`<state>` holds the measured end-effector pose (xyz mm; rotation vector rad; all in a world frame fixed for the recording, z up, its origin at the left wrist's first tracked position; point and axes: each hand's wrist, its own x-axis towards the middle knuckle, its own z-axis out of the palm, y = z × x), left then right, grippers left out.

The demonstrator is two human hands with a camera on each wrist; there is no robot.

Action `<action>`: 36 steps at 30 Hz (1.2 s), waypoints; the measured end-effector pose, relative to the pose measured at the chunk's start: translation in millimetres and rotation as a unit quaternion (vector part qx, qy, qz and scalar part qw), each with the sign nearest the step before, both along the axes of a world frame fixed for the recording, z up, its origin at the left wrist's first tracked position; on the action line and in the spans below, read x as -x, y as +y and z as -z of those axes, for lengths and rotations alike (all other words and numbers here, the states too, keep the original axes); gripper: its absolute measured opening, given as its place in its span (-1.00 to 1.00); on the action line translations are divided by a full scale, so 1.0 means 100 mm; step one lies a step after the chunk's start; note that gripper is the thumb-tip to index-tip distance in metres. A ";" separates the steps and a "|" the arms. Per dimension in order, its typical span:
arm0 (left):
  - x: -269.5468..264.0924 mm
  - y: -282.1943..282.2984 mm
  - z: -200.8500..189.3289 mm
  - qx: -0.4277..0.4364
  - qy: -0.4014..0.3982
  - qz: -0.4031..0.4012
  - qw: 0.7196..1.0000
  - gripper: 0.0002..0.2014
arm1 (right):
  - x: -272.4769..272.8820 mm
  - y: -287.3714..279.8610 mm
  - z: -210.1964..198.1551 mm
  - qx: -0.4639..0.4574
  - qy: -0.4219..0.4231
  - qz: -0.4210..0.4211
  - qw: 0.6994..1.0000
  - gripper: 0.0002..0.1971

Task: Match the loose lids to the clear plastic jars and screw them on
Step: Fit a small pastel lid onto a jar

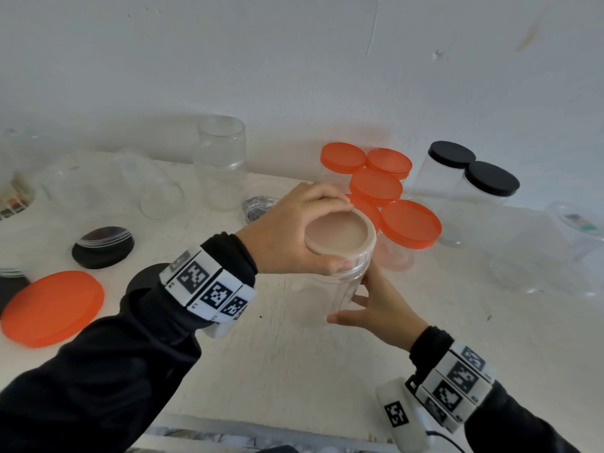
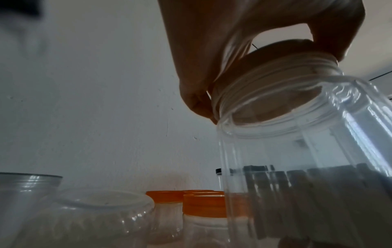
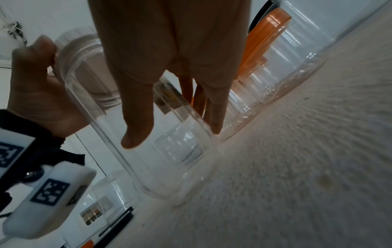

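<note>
Two hands are working on one clear jar near the middle of the desk. Toward the left edge, a loose orange lid is lying flat, with a black lid beyond it carrying a clear disc. An open, uncapped jar is standing toward the far edge. The left hand is coming over the held jar from the left, its grip clamped on the clear lid, fingers curling round the rim; from the left wrist view the lid is sitting on the threaded neck, and whether it is fully seated cannot be told. The right hand is wrapping thumb and fingers round the jar's body below. Behind it, five orange-lidded jars are clustering together, and toward the far right corner two black-lidded jars are standing side by side.
</note>
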<state>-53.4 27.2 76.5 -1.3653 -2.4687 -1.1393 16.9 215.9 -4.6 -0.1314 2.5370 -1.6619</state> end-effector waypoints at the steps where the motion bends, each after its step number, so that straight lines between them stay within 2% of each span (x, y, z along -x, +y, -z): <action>1: -0.01 0.01 0.00 0.003 0.003 0.003 1.000 -0.25 | 0.00 -0.01 0.00 0.002 0.003 -0.002 1.000 -0.17; 6: -0.02 0.01 0.03 0.003 -0.006 0.005 1.000 -0.25 | -0.01 -0.02 -0.02 -0.013 0.011 -0.008 1.000 -0.16; 9: -0.03 -0.02 0.05 -0.006 -0.041 0.010 0.999 -0.15 | -0.03 0.01 -0.12 -0.056 -0.004 -0.046 0.997 -0.08; 12: -0.04 -0.10 0.11 -0.067 -0.113 0.020 0.991 -0.02 | -0.03 0.11 -0.42 -0.091 -0.005 -0.051 0.994 -0.03; 16: -0.07 -0.17 0.33 -0.115 -0.212 -0.001 0.970 0.22 | 0.03 0.19 -1.03 -0.146 0.071 -0.047 0.986 -0.05; 19: -0.10 -0.14 0.43 -0.128 -0.269 -0.019 0.955 0.20 | 0.13 0.08 -1.40 -0.257 0.060 -0.116 0.957 -0.05; 22: -0.13 -0.08 0.49 -0.145 -0.284 -0.023 0.947 0.24 | 0.26 -0.11 -1.56 -0.383 0.040 -0.194 0.902 -0.02; 25: -0.16 -0.06 0.53 -0.136 -0.278 -0.011 0.951 0.27 | 0.35 -0.26 -1.63 -0.451 0.034 -0.246 0.857 -0.03; 28: -0.17 -0.05 0.53 -0.133 -0.291 -0.023 0.947 0.09 | 0.41 -0.35 -1.70 -0.500 0.023 -0.278 0.820 -0.06; 32: -0.17 -0.06 0.48 -0.132 -0.303 -0.027 0.944 -0.11 | 0.44 -0.42 -1.71 -0.517 0.038 -0.315 0.795 -0.14; 36: -0.14 -0.08 0.47 -0.114 -0.299 -0.026 0.947 -0.14 | 0.43 -0.39 -1.74 -0.486 0.036 -0.347 0.802 -0.17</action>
